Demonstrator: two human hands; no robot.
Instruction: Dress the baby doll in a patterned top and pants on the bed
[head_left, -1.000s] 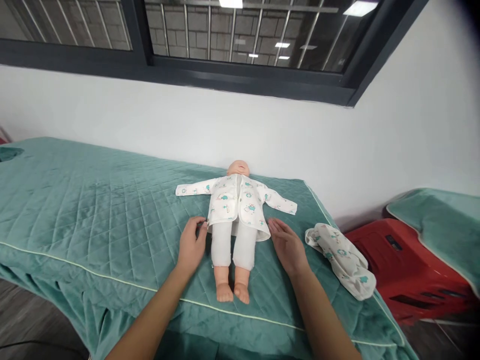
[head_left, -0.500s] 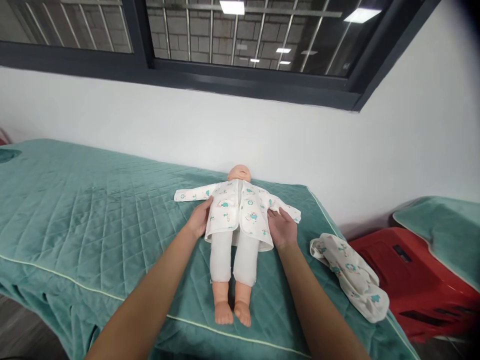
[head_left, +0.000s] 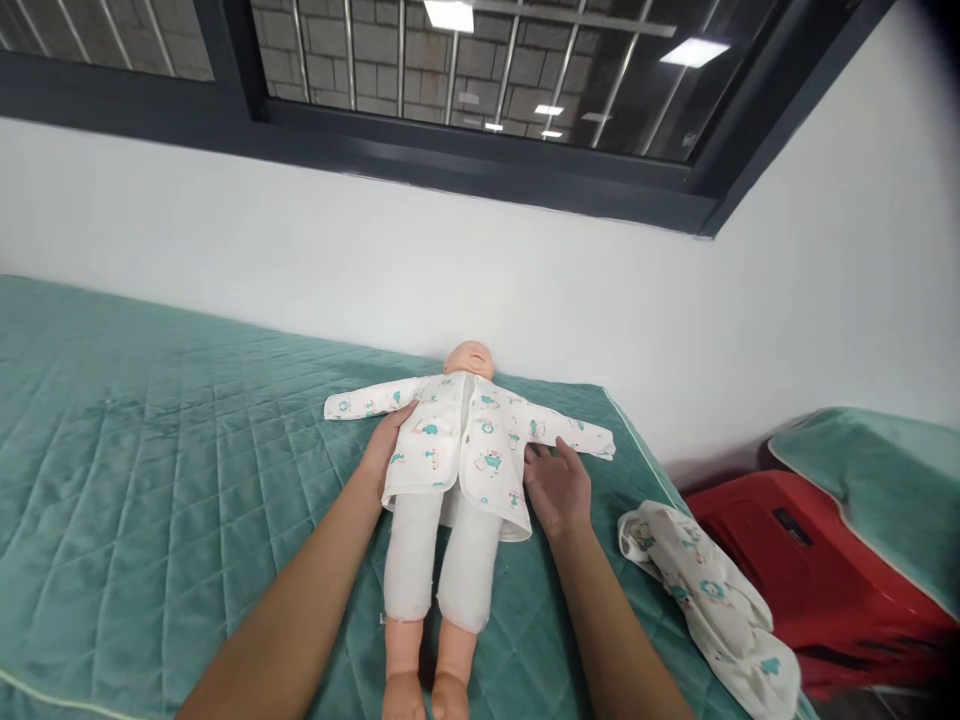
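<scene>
A baby doll (head_left: 471,358) lies on its back, head toward the wall, wearing a white jacket (head_left: 491,430) with green and red prints. The jacket's front edges hang apart at the middle, and both sleeves stretch outward. White cloth covers the doll's legs down to the bare feet. Against the jacket's left side rests my left hand (head_left: 382,448), open, its outstretched thumb side showing and its other fingers partly hidden at the cloth. My right hand (head_left: 559,487) lies open, palm up, below the right sleeve, with its fingertips at the jacket's edge.
Green quilted cover (head_left: 187,480) spreads over the bed. A rolled printed cloth (head_left: 709,590) lies at its right edge. Beyond stands a red plastic stool (head_left: 795,560) beside a second green cover (head_left: 877,480). A white wall (head_left: 300,260) and dark window frame (head_left: 480,175) rise behind.
My view has moved closer and tilted, so the doll appears larger and lower. Both hands stay beside the jacket; the right sleeve now lies straighter outward.
</scene>
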